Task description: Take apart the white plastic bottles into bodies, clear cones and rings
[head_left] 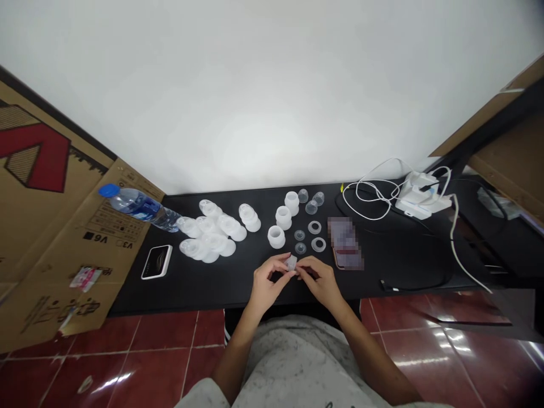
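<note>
Between my fingertips, over the front of the black table, is a small translucent plastic piece (pixel 292 262). My left hand (pixel 271 279) pinches it from the left, and my right hand (pixel 318 276) grips its right side. Just beyond stand three white plastic collars (pixel 276 237) in a slanting row. To their right lie two small clear discs (pixel 300 248) and two translucent rings (pixel 318 244). Farther back sit three clear domed caps (pixel 311 207). Fingers partly cover the held piece, so its exact shape is hard to make out.
Several white plastic assemblies (pixel 208 235) lie clustered on the black table (pixel 255 283) at left. Near them are a water bottle (pixel 140 205), a white-edged device (pixel 157 262) and a cardboard box (pixel 97 238). A phone (pixel 345 243) and a white power strip (pixel 419 195) with cables are at right.
</note>
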`<state>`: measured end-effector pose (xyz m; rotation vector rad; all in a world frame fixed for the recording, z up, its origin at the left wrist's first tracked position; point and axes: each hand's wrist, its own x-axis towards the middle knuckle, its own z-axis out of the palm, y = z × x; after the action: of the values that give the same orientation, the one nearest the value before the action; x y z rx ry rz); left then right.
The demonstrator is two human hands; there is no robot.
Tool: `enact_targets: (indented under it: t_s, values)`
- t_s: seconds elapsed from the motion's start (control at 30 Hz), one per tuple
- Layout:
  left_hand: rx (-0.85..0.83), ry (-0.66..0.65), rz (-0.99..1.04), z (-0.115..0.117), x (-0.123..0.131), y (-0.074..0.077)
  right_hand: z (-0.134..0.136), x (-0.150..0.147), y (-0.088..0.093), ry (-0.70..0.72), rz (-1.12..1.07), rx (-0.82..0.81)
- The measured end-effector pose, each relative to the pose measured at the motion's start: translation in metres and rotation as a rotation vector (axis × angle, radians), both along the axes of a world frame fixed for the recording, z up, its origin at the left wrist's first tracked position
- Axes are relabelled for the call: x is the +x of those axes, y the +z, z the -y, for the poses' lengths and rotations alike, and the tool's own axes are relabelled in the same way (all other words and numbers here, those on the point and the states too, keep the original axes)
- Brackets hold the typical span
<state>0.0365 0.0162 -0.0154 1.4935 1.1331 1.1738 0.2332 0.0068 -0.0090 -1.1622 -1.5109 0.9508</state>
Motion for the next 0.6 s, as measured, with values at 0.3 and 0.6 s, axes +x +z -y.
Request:
enact_targets:
  t_s: [0.3, 0.6]
  values:
    - [-0.005, -0.065, 0.006, 0.0019, -0.0027, 0.0014, 0.0033, -0.0003, -0.0008, -0.001, -0.016, 0.075]
    - [0.1, 0.058, -0.107, -0.0021, 0.0009, -0.0024, 0.0075, -0.0024, -0.0014, -0.165, 0.068, 0.181]
